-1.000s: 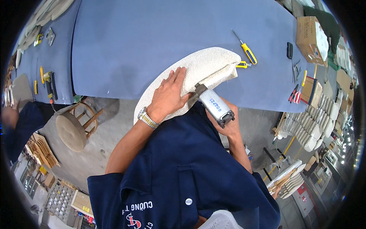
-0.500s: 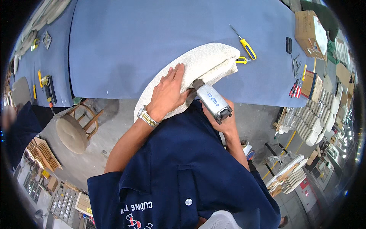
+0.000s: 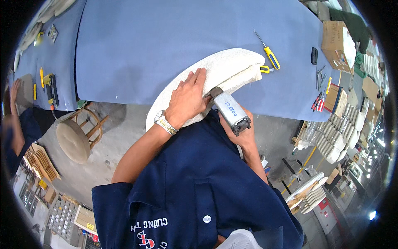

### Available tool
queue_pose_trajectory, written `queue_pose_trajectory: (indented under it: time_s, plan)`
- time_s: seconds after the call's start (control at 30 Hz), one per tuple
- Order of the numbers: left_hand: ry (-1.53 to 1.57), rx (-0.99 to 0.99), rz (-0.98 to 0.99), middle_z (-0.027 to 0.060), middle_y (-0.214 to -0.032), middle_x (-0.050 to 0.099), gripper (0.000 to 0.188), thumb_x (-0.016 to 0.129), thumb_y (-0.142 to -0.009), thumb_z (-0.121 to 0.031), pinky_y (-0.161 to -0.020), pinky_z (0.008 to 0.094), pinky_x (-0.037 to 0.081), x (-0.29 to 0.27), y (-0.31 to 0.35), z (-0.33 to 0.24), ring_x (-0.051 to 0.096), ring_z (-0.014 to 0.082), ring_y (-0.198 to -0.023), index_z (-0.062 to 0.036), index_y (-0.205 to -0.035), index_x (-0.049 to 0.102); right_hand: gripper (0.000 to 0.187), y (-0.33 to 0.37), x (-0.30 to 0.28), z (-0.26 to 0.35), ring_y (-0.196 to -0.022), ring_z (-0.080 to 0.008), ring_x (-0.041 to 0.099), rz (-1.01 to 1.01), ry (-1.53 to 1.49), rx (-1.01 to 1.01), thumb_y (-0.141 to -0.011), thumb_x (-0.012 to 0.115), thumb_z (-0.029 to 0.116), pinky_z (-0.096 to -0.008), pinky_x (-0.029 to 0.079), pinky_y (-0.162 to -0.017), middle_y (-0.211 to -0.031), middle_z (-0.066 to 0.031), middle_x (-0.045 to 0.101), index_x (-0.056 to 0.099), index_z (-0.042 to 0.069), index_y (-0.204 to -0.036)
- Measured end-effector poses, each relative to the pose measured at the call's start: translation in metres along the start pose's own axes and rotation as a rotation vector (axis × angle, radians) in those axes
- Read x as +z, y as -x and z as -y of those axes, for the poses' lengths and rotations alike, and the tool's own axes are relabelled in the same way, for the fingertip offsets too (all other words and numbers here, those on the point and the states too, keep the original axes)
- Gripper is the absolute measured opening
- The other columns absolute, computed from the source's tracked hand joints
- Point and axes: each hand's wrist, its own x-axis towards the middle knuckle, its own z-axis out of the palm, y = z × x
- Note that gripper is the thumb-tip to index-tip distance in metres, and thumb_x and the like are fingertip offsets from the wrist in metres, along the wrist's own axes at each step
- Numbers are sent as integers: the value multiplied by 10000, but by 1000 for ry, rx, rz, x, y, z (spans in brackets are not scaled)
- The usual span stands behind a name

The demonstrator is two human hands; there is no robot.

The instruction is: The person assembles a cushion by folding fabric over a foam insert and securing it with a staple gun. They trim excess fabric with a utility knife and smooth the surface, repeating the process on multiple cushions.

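A curved, cream fabric-covered pad point(image 3: 230, 61) lies across the near edge of the blue table, its near end against my body. My left hand point(image 3: 186, 99) rests flat on it, fingers stretched out and thumb by the inner edge. My right hand point(image 3: 244, 136) is wrapped round a silver staple gun point(image 3: 232, 111), whose body hides most of the fingers. The tool's dark nose meets the pad's inner edge, close to my left thumb; the exact contact point is hidden. A yellow utility knife point(image 3: 265, 69) pokes out beside the pad's far right end.
Past the pad lies a yellow-handled screwdriver point(image 3: 271, 58) on the blue table point(image 3: 137, 45). Red-handled pliers point(image 3: 318, 103) and a cardboard box point(image 3: 338, 45) are at the right. Another staple gun point(image 3: 52, 89) lies left, near a round stool point(image 3: 74, 141) and a co-worker's arm point(image 3: 15, 124).
My hands, the pad and the staple gun hold nearly the same positions. The view has shifted slightly. At the far left, the co-worker's arm has come up to the table.
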Motion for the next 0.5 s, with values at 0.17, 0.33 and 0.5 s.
queue_pose_trajectory:
  time_s: [0.17, 0.33, 0.5]
  plan:
    - [-63, 77, -73, 351, -1444, 513, 874, 806, -816, -193, -969, 519, 560, 9, 3, 13, 604, 486, -1237, -21, -1543, 352, 355, 8, -3, 4, -838, -395, 722, 49, -36, 62, -757, 766, 113, -390, 562, -742, -913, -195, 720, 691, -9, -1082]
    - [-64, 102, -90, 328, -1464, 508, 879, 797, -810, -181, -966, 522, 562, 16, 12, 19, 608, 484, -1225, -15, -1546, 346, 397, 15, -6, 0, -856, -350, 741, 130, -36, 61, -770, 784, 144, -378, 575, -786, -938, -184, 737, 693, -19, -1121]
    - [-64, 130, -69, 281, -1503, 489, 857, 769, -739, -56, -1093, 557, 459, 23, 4, 17, 491, 459, -1385, 57, -1494, 379, 678, 30, 10, -47, -1124, -349, 684, 38, -143, 176, -741, 860, 214, -428, 511, -1017, -1185, -220, 704, 621, 7, -1341]
